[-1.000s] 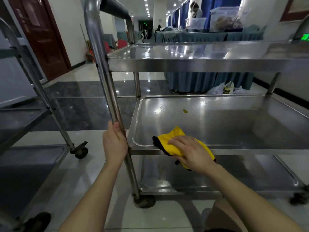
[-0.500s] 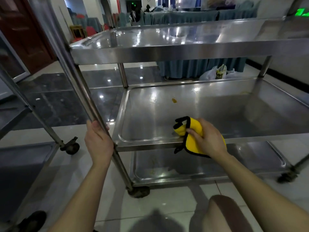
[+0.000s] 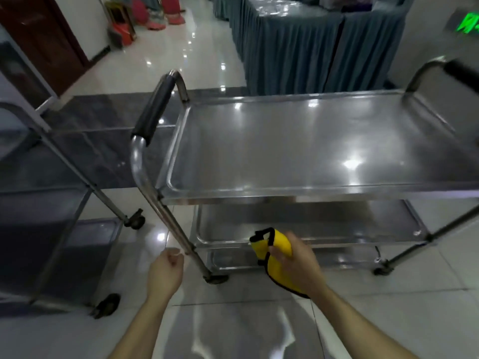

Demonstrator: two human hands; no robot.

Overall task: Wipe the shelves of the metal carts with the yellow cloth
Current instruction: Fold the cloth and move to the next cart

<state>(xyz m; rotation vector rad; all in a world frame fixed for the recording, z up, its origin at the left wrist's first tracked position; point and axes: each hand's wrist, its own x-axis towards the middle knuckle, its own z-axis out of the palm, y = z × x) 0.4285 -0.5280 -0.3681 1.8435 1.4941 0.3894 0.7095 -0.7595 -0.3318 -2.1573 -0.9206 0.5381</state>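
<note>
A three-shelf steel cart stands in front of me, its top shelf [image 3: 311, 151] seen from above, with the middle shelf [image 3: 324, 229] and bottom shelf [image 3: 233, 263] showing below it. My right hand [image 3: 295, 260] grips the bunched yellow cloth [image 3: 278, 252] with black trim, held in the air at the front edge of the middle shelf. My left hand [image 3: 164, 273] hangs just left of the cart's front-left post [image 3: 168, 216], fingers loosely curled, holding nothing.
A second steel cart [image 3: 51, 203] stands close on the left, its wheels [image 3: 134, 221] on the tiled floor. Tables draped in blue-grey cloth [image 3: 298, 42] stand beyond the cart. A dark wooden door [image 3: 44, 35] is at the far left.
My view has risen from crouching level to above the top shelf. My left hand let go of the cart post. My right hand lifted the cloth off the middle shelf.
</note>
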